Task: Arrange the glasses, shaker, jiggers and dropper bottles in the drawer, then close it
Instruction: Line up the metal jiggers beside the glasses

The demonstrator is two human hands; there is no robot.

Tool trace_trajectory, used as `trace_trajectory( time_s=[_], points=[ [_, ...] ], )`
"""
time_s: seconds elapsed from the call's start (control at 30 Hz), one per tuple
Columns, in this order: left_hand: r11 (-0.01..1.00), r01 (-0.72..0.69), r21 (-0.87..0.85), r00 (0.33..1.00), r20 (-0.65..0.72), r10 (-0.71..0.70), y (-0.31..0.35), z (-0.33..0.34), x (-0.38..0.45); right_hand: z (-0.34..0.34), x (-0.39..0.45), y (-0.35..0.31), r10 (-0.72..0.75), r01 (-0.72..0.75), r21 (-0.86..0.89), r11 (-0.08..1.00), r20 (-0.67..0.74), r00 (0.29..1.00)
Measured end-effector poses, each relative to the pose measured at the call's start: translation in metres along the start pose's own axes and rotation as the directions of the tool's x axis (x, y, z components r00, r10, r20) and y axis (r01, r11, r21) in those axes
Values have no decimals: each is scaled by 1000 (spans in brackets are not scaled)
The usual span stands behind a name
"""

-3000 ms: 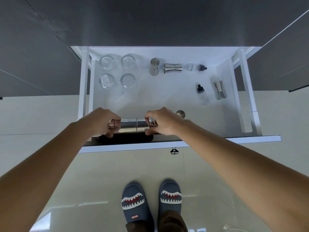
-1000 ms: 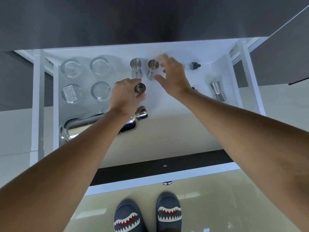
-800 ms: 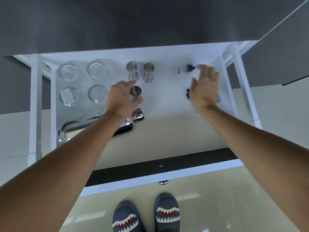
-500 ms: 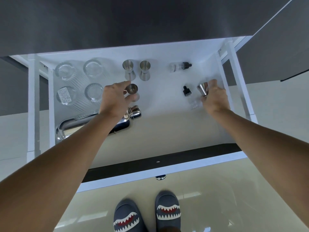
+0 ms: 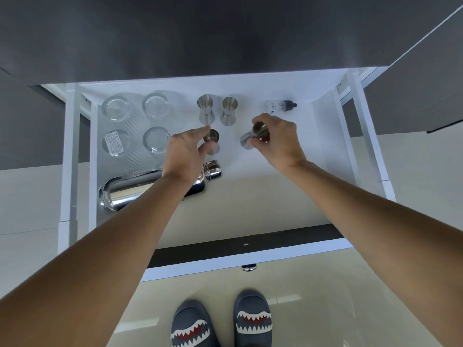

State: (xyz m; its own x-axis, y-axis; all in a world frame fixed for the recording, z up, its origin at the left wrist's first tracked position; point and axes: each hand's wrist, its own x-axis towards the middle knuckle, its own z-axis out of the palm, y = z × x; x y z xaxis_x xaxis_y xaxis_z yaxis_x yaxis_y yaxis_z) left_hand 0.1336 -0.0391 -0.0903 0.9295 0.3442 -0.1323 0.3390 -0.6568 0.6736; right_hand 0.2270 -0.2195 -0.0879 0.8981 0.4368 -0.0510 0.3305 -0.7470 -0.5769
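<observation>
The white drawer [image 5: 253, 196] stands pulled out. Several clear glasses [image 5: 156, 106] sit upright at its back left. Two steel jiggers [image 5: 205, 109] stand side by side at the back centre. In front of them my left hand [image 5: 184, 151] pinches a third upright jigger [image 5: 213, 144] resting on the drawer floor. Just to the right, my right hand [image 5: 278, 139] holds another jigger [image 5: 251, 137], tilted and lifted. The steel shaker [image 5: 140, 190] lies on its side at the front left, partly under my left forearm. One dropper bottle [image 5: 280, 106] lies at the back right; the other is hidden.
Dark cabinet fronts [image 5: 225, 33] rise behind and beside the drawer. Its dark front panel [image 5: 250, 244] with a round metal knob [image 5: 248, 267] is near my feet. My shark-pattern slippers [image 5: 253, 319] stand on glossy beige floor tiles.
My right hand took the jigger from the drawer's right side and carried it left toward the centre. My left hand has stayed on its jigger. The view shifted slightly.
</observation>
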Motion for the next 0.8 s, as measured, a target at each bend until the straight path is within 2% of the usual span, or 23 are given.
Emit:
trace_trajectory(
  time_s=[0.2,0.57,0.63,0.67,0.73,0.8],
  points=[
    [1000,14,-20,1000,-3,-14,-3,1,3,24,8,-13,-19,24,-48,999,102,995],
    [997,-75,33,996,-40,76,-7,3,2,33,4,-15,-2,2,2,1000,150,989],
    [991,-110,75,991,-63,115,-4,1,0,26,-6,-1,33,-22,-107,994,100,994],
    [987,-130,97,986,-94,139,-2,0,-1,21,-11,8,58,-51,-205,977,32,998],
    [974,-194,114,965,-158,210,9,0,-2,10,-20,27,145,-177,-344,922,-116,983],
    [944,-309,113,930,-170,325,27,7,2,1,-24,45,296,-322,-356,877,-126,947]
  ],
)
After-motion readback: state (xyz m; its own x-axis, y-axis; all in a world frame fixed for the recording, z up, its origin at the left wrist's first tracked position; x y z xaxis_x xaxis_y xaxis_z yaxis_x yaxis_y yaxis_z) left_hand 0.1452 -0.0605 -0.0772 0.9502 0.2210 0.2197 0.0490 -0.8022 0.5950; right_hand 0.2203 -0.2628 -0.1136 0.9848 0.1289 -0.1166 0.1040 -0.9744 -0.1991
